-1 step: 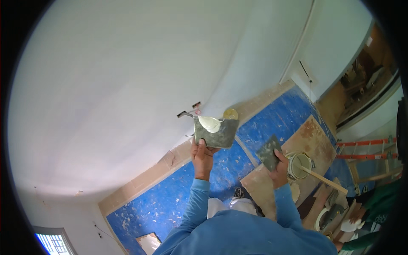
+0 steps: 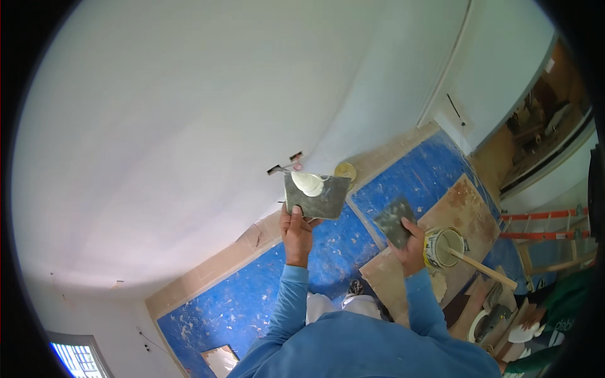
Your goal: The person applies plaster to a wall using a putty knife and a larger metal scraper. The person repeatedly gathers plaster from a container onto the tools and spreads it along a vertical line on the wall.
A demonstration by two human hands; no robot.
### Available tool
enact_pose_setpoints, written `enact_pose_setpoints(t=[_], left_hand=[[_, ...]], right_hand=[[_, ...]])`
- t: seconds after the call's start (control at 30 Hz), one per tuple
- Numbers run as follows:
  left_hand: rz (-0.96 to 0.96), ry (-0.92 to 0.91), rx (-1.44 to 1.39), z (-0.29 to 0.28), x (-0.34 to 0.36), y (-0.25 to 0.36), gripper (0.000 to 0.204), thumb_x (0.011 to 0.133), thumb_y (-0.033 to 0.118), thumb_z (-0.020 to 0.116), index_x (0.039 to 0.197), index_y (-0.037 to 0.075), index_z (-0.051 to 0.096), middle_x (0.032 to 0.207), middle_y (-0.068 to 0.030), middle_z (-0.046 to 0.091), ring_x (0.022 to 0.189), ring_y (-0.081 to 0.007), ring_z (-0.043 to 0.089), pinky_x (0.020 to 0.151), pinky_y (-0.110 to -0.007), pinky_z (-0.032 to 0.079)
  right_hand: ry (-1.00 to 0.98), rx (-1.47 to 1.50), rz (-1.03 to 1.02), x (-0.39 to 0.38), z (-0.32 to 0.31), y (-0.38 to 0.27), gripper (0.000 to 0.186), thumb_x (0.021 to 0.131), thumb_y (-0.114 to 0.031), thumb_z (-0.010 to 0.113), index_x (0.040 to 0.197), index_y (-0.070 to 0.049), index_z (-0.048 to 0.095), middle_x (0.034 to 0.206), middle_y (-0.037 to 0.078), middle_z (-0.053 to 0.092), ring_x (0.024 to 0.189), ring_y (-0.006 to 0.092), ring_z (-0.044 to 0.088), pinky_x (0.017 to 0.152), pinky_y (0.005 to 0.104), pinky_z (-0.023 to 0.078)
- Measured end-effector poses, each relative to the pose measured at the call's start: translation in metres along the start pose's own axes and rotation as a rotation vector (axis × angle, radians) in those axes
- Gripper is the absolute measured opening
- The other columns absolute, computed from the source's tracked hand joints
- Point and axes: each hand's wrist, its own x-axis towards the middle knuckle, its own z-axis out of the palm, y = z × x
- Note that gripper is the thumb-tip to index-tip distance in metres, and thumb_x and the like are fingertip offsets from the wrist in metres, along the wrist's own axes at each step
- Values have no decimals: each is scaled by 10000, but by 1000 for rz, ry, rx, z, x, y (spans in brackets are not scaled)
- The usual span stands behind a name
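My left hand grips a flat grey rectangular plate by its near edge, thumb on top. A mound of white putty sits at the far left part of that plate. In my right hand is a second, smaller grey flat plate, which looks like a putty spreader, tilted and smeared with white. The two plates are apart, both held up over the floor in front of the pale wall.
Blue sheeting covers the floor. A putty bucket with a wooden stick stands on a brown board at right. Beyond are an orange ladder and a co-worker's green sleeve. Wall outlet boxes have loose wires.
Both plates have shifted slightly left, the right-hand one a little upward too. The background sits slightly farther right. Both hands keep their hold.
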Motion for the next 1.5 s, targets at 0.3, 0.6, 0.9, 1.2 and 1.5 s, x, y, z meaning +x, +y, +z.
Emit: enact_pose_setpoints(t=[0.3, 0.6, 0.9, 1.2, 1.5], left_hand=[[192, 63, 374, -78, 19, 128, 370, 1032, 263, 530, 1291, 1, 568, 1051, -97, 702, 904, -195, 712, 756, -332, 612], [499, -511, 1457, -100, -2, 213, 609, 731, -155, 536, 1321, -5, 564, 1063, -265, 673, 828, -400, 685, 667, -405, 558], [132, -392, 1766, -168, 24, 171, 465, 778, -74, 562, 1234, 14, 578, 785, -224, 666, 692, -413, 649, 580, -475, 511], [15, 71, 1588, -190, 42, 101, 204, 985, 131, 512, 1094, -10, 610, 816, -237, 677, 678, -401, 678, 556, -429, 505], [-352, 173, 1564, -170, 56, 65, 244, 986, 137, 500, 1117, -36, 611, 828, -180, 690, 651, -246, 683, 550, -354, 552]], right_hand=[[-263, -252, 109, 37, 156, 144, 417, 831, 57, 613, 1241, 12, 551, 1129, 123, 648, 1023, 242, 663, 887, 383, 567], [-322, -98, 371, 53, 152, 235, 496, 867, 84, 626, 1335, -5, 487, 1232, 135, 599, 1151, 250, 612, 988, 393, 542], [-372, 149, 318, 119, 170, 217, 524, 860, 85, 608, 1357, -19, 475, 1267, 139, 590, 1181, 267, 596, 1001, 418, 528], [-79, 2, 101, 313, 30, 173, 403, 867, 24, 642, 1259, -33, 569, 1192, 73, 644, 1073, 214, 643, 938, 355, 529], [117, 70, 40, 475, -34, 182, 264, 856, -23, 707, 1112, -52, 650, 1053, 46, 695, 933, 189, 685, 778, 298, 563]])
